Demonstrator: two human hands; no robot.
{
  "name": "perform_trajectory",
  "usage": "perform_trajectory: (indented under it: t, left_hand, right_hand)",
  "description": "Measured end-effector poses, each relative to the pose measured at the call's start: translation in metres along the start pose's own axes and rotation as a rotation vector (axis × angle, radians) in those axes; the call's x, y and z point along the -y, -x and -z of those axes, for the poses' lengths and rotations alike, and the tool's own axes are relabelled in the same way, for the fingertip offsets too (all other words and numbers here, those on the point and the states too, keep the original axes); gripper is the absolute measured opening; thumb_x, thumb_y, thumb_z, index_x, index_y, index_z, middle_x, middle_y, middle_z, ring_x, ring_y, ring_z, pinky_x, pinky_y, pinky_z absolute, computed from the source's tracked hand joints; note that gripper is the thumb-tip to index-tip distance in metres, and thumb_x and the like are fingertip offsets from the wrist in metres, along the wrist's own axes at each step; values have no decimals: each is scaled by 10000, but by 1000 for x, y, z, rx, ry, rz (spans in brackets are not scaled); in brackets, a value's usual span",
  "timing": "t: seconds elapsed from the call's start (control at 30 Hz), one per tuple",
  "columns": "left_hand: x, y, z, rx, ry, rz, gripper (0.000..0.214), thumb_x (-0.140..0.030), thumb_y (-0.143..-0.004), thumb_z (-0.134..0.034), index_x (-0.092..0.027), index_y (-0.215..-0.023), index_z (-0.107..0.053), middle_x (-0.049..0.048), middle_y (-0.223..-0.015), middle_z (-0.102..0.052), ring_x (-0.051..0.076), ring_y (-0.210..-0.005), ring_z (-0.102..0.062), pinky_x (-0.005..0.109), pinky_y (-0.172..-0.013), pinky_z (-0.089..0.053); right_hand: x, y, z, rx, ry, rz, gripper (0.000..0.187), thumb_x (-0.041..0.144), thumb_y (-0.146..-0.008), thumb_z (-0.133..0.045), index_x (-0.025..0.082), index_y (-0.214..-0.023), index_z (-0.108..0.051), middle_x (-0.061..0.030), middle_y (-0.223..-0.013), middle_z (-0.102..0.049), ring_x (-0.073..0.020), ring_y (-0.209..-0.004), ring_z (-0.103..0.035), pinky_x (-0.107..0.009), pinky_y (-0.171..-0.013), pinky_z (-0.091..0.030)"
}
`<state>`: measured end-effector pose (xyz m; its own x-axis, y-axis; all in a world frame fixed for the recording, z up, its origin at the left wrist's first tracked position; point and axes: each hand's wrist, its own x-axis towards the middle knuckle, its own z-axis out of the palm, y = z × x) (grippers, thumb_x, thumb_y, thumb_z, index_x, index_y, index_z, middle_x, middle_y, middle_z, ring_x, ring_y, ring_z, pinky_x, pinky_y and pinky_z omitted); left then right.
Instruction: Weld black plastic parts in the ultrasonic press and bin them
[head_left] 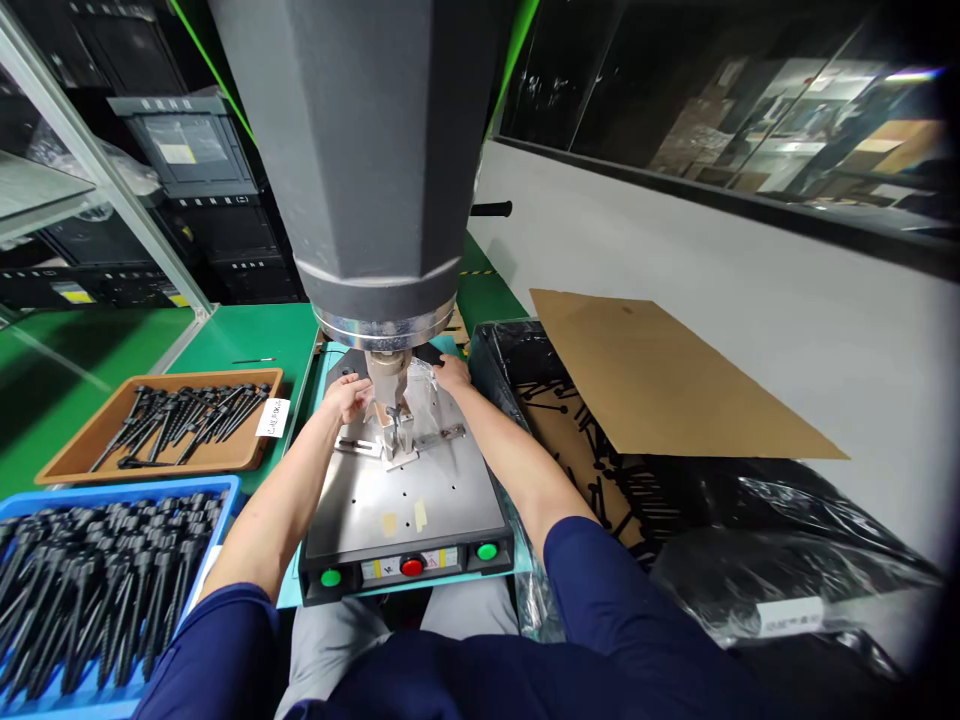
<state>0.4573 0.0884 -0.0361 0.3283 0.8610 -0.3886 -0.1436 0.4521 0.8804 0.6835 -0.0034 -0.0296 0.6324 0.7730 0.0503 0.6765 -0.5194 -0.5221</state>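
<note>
A large grey press machine (375, 150) hangs over a steel base plate (405, 495). Its metal horn (388, 380) points down at a small fixture (397, 435) on the plate. My left hand (346, 395) reaches in beside the horn on the left, fingers curled at the fixture. My right hand (452, 373) is on the right of the horn, touching a clear plastic piece (424, 385). What either hand holds is hidden by the horn. The front panel has two green buttons (331, 577) (487, 551) and a red button (412, 567).
A blue bin (225, 487) of several black screw-like parts stands at the near left. A brown tray (75, 455) with more of them lies behind it. Right of the machine is a black-bagged box (750, 500) of parts with a cardboard sheet (660, 370) on top.
</note>
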Motion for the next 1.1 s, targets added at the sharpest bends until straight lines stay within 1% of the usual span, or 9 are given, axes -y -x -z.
perform_trajectory:
  t: [0.13, 0.27, 0.37, 0.43, 0.47, 0.57, 0.67, 0.8, 1.1]
  left_hand:
    - [-7, 19, 11, -98, -132, -82, 446, -229, -604, -843, -150, -969, -598, 49, -761, -647, 123, -562, -600, 237, -525, -477]
    - [-3, 68, 32, -151, -173, -214, 369, -337, -699, -777, -161, -974, -604, 51, -851, -658, 101, -636, -627, 212, -580, -501]
    - [12, 115, 40, -33, -194, -164, 423, -467, -754, -717, -159, -1007, -575, 70, -791, -678, 140, -622, -661, 248, -575, -523]
    - [23, 140, 37, 114, -166, -71, 498, -530, -760, -698, -164, -1062, -544, 95, -796, -700, 172, -645, -687, 274, -590, -542]
    - [27, 149, 33, 173, -141, -36, 536, -548, -757, -697, -168, -1094, -526, 108, -814, -710, 184, -670, -699, 281, -604, -550]
    - [32, 162, 18, 212, -53, -5, 652, -546, -725, -736, -183, -1190, -457, 112, -836, -719, 196, -705, -712, 283, -606, -556]
    - [29, 162, 8, 161, 33, -26, 759, -399, -638, -845, -192, -1232, -419, 72, -808, -709, 180, -662, -701, 272, -585, -549]
    - [29, 161, 11, 114, 112, -98, 736, -192, -524, -888, -164, -1149, -502, -13, -701, -645, 116, -569, -641, 233, -573, -520]
    - [37, 167, 20, 139, 63, -282, 729, -259, -516, -873, -121, -1149, -539, -66, -624, -568, 73, -528, -542, 205, -532, -411]
  right_hand:
    - [8, 30, 21, -10, -94, 99, 347, 252, -942, -488, 158, -1244, -633, -102, -1265, -655, -215, -1193, -588, -312, -1017, -432]
    - [3, 104, 39, -54, -414, 303, 312, 330, -918, -531, 194, -1163, -669, -79, -1162, -683, -210, -1060, -646, -340, -924, -508]
    - [3, 173, 37, -144, -500, 531, 520, 387, -801, -689, 219, -1282, -587, -101, -1311, -573, -255, -1231, -536, -412, -1041, -445]
    - [10, 206, 26, -207, -396, 581, 717, 371, -710, -777, 222, -1359, -512, -119, -1390, -492, -290, -1314, -444, -447, -1101, -387]
    - [14, 215, 19, -250, -343, 585, 718, 335, -707, -778, 209, -1360, -507, -129, -1379, -493, -298, -1318, -429, -455, -1105, -379]
    - [25, 220, 1, -376, -223, 547, 409, 190, -823, -637, 177, -1230, -598, -125, -1187, -615, -275, -1170, -527, -433, -1019, -428]
    - [27, 212, -5, -424, -138, 565, 225, 134, -899, -520, 184, -1058, -672, -88, -1007, -687, -250, -1022, -572, -395, -923, -439]
    - [21, 211, -1, -483, -67, 565, 218, 157, -926, -505, 193, -1061, -672, -79, -979, -697, -242, -1001, -559, -372, -889, -400]
    - [12, 217, -8, -525, -58, 485, 232, 144, -919, -507, 191, -1088, -659, -75, -998, -696, -233, -1003, -550, -358, -884, -379]
